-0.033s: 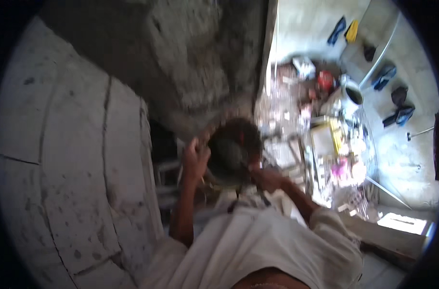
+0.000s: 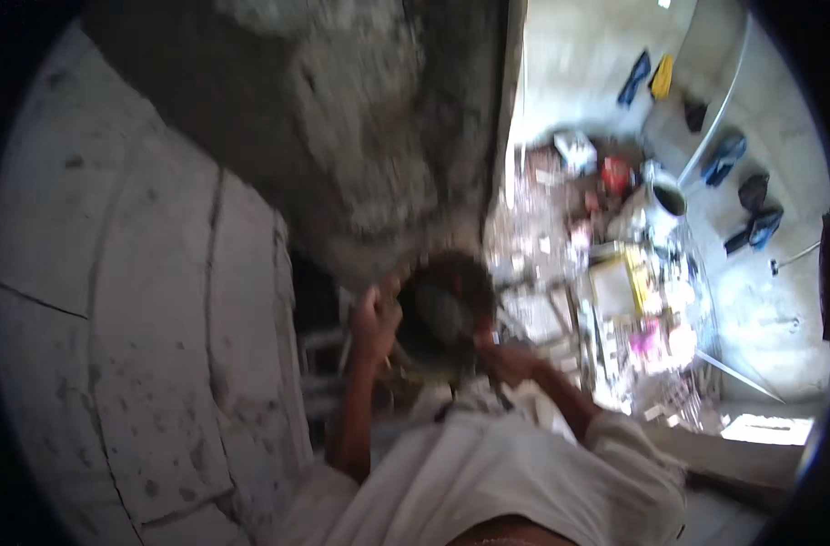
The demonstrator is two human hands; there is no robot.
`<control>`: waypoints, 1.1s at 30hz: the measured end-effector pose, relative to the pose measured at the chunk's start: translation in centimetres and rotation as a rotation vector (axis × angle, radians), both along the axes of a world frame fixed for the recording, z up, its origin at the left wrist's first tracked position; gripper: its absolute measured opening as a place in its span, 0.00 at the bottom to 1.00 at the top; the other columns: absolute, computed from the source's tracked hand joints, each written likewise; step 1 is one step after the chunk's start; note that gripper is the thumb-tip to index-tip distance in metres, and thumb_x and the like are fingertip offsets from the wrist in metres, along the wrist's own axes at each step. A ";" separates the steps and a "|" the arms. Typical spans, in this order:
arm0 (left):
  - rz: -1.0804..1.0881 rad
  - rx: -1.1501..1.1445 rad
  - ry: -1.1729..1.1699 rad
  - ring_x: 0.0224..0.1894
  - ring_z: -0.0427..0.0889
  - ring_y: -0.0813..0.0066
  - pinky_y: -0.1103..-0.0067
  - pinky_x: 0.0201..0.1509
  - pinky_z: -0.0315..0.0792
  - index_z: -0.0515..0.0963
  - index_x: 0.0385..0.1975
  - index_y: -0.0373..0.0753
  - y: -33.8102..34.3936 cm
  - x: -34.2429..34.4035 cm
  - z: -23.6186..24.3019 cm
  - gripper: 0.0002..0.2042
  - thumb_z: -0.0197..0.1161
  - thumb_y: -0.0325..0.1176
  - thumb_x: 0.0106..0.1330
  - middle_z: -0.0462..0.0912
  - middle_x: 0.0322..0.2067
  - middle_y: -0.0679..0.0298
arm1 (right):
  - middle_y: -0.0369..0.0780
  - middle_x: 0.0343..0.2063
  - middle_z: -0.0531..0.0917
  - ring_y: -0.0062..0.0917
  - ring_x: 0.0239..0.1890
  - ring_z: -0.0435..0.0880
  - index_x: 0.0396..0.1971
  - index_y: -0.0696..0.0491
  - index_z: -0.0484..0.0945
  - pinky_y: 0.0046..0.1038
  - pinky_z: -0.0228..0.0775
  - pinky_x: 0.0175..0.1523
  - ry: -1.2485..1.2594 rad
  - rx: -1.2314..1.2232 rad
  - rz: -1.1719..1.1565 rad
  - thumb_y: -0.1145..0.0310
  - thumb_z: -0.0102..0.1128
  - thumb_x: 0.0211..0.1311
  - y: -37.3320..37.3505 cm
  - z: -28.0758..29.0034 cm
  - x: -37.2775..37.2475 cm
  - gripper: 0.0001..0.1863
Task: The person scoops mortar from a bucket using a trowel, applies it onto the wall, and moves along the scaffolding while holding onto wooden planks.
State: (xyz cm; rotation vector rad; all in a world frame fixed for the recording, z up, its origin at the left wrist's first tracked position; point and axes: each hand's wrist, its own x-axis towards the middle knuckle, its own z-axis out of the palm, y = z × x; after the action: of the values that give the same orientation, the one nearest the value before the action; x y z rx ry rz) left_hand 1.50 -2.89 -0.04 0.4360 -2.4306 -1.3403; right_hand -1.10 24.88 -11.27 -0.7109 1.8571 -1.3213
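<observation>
A dark round pan [image 2: 410, 332] with a grey, mortar-like mass [image 2: 442, 314] inside is in front of my chest. My left hand [image 2: 376, 326] grips its left rim, fingers curled over the edge. On the pan's right side, my right hand [image 2: 506, 361] is closed around a short handle-like piece; blur hides what kind of tool it is. Just beyond the pan rises a rough, plastered surface [image 2: 365, 136], patched with lighter grey.
A pale block wall [image 2: 160, 318] with open joints stands close on my left. Far below on the right lie a yellow-edged frame [image 2: 615, 284], a red container [image 2: 617, 175], a tilted drum [image 2: 656, 205] and scattered rubble. Clothes [image 2: 724, 159] hang on the far wall.
The surroundings, the pan and both hands sit slightly lower in the picture. Both hands keep their places at the pan.
</observation>
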 end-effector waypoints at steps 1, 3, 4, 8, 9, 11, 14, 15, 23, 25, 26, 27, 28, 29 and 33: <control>0.057 0.006 0.052 0.26 0.57 0.75 0.73 0.30 0.61 0.60 0.23 0.36 -1.4 1.1 -2.4 0.13 0.59 0.31 0.52 0.57 0.20 0.63 | 0.29 0.29 0.72 0.14 0.29 0.68 0.39 0.49 0.73 0.22 0.63 0.34 -0.556 0.135 -0.057 0.44 0.38 0.69 -1.7 3.6 0.0 0.24; -0.029 0.015 -0.133 0.25 0.56 0.73 0.74 0.30 0.61 0.60 0.23 0.36 0.0 -0.3 -2.2 0.12 0.59 0.31 0.52 0.59 0.20 0.62 | 0.28 0.23 0.70 0.13 0.22 0.66 0.34 0.47 0.73 0.21 0.61 0.25 -0.871 0.019 -0.202 0.43 0.37 0.69 0.3 -4.6 0.1 0.23; -0.001 0.049 -0.102 0.25 0.56 0.74 0.74 0.30 0.61 0.59 0.23 0.37 0.0 0.2 -2.0 0.13 0.59 0.31 0.52 0.59 0.20 0.62 | 0.29 0.20 0.71 0.15 0.18 0.66 0.31 0.47 0.73 0.21 0.60 0.21 -0.950 -0.056 -0.161 0.42 0.38 0.68 -0.2 -2.8 -0.1 0.24; 0.029 0.207 -0.097 0.25 0.60 0.74 0.74 0.31 0.62 0.62 0.23 0.35 -1.8 0.4 -3.3 0.12 0.59 0.31 0.50 0.61 0.20 0.63 | 0.35 0.18 0.75 0.21 0.14 0.71 0.38 0.50 0.74 0.23 0.66 0.19 -1.115 -0.284 -0.327 0.44 0.40 0.68 -1.2 -4.8 -1.0 0.23; 0.046 0.208 -0.073 0.25 0.60 0.74 0.74 0.31 0.62 0.62 0.23 0.35 -2.5 1.1 -3.9 0.12 0.59 0.31 0.50 0.61 0.20 0.63 | 0.36 0.18 0.75 0.22 0.14 0.72 0.39 0.51 0.73 0.24 0.67 0.18 -1.289 -0.481 -0.223 0.45 0.38 0.68 -2.0 2.3 -0.5 0.24; 0.140 0.248 -0.022 0.26 0.64 0.74 0.73 0.32 0.63 0.67 0.26 0.33 -2.6 0.5 -3.9 0.10 0.60 0.30 0.49 0.64 0.21 0.64 | 0.36 0.18 0.75 0.22 0.14 0.72 0.39 0.51 0.73 0.24 0.66 0.17 -1.232 -0.602 -0.294 0.46 0.38 0.68 -2.1 7.8 -2.0 0.23; 0.164 0.401 0.016 0.29 0.68 0.75 0.72 0.34 0.64 0.71 0.34 0.32 -4.7 -0.1 -6.9 0.12 0.61 0.28 0.51 0.71 0.29 0.62 | 0.35 0.15 0.70 0.20 0.14 0.71 0.34 0.50 0.74 0.21 0.65 0.16 -1.106 -0.971 -0.185 0.46 0.38 0.67 -2.4 19.1 -3.6 0.23; 0.146 0.402 0.031 0.29 0.68 0.75 0.72 0.34 0.64 0.71 0.34 0.32 -4.8 -0.4 -7.2 0.12 0.61 0.28 0.51 0.71 0.29 0.62 | 0.34 0.16 0.69 0.20 0.14 0.70 0.31 0.50 0.73 0.20 0.63 0.16 -0.906 -0.959 -0.201 0.44 0.40 0.66 -1.4 21.9 -4.9 0.23; 0.138 0.200 -0.100 0.24 0.69 0.70 0.72 0.29 0.62 0.66 0.25 0.32 -6.0 0.6 -6.5 0.13 0.62 0.32 0.46 0.66 0.21 0.60 | 0.42 0.31 0.80 0.20 0.26 0.77 0.54 0.62 0.63 0.23 0.71 0.29 1.567 -0.944 -1.404 0.57 0.51 0.66 1.5 52.1 -4.8 0.26; 0.144 0.253 -0.141 0.24 0.69 0.68 0.71 0.29 0.63 0.66 0.25 0.33 -5.7 1.2 -5.9 0.13 0.62 0.32 0.46 0.66 0.21 0.60 | 0.45 0.32 0.80 0.22 0.27 0.80 0.54 0.63 0.62 0.24 0.72 0.31 1.943 -0.878 -1.649 0.53 0.59 0.60 4.0 58.0 -4.6 0.33; 0.175 0.303 -0.208 0.23 0.69 0.67 0.70 0.29 0.63 0.66 0.26 0.33 -5.9 1.4 -6.3 0.14 0.62 0.32 0.47 0.66 0.21 0.60 | 0.45 0.30 0.81 0.22 0.23 0.80 0.54 0.63 0.63 0.25 0.73 0.31 1.947 -1.039 -1.590 0.52 0.62 0.57 3.9 60.3 -4.1 0.35; 0.165 0.313 -0.189 0.23 0.69 0.67 0.70 0.29 0.63 0.66 0.26 0.33 -5.8 1.5 -6.9 0.14 0.62 0.32 0.47 0.66 0.21 0.60 | 0.46 0.31 0.81 0.24 0.21 0.80 0.50 0.62 0.66 0.24 0.74 0.30 2.279 -0.997 -1.639 0.52 0.64 0.55 6.3 62.8 -3.8 0.33; 0.244 0.371 -0.228 0.23 0.69 0.67 0.69 0.29 0.63 0.65 0.26 0.33 -5.9 1.7 -7.9 0.14 0.62 0.32 0.47 0.66 0.20 0.60 | 0.46 0.31 0.81 0.24 0.21 0.80 0.50 0.62 0.66 0.24 0.74 0.30 2.278 -1.013 -1.625 0.52 0.64 0.55 5.0 63.6 -3.4 0.33; 0.320 0.432 -0.269 0.23 0.69 0.66 0.68 0.29 0.64 0.65 0.26 0.33 -6.2 2.0 -9.1 0.14 0.63 0.32 0.47 0.66 0.20 0.59 | 0.42 0.26 0.81 0.21 0.21 0.80 0.50 0.61 0.66 0.23 0.72 0.32 2.254 -1.010 -1.678 0.54 0.65 0.56 3.3 64.4 -2.9 0.31; 0.284 0.394 -0.219 0.58 0.69 0.61 0.60 0.64 0.61 0.58 0.64 0.40 -6.8 4.8 -11.5 0.39 0.66 0.49 0.56 0.63 0.62 0.55 | 0.36 0.24 0.78 0.16 0.21 0.75 0.40 0.55 0.67 0.16 0.61 0.17 2.152 -1.253 -1.313 0.69 0.68 0.50 -3.7 64.8 -9.3 0.20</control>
State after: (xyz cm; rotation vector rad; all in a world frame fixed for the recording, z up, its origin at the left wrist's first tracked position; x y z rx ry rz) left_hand 6.26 -9.66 -11.57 1.0348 -2.1476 -1.7118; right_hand -10.36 21.15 53.55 -2.5167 2.8506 -3.4748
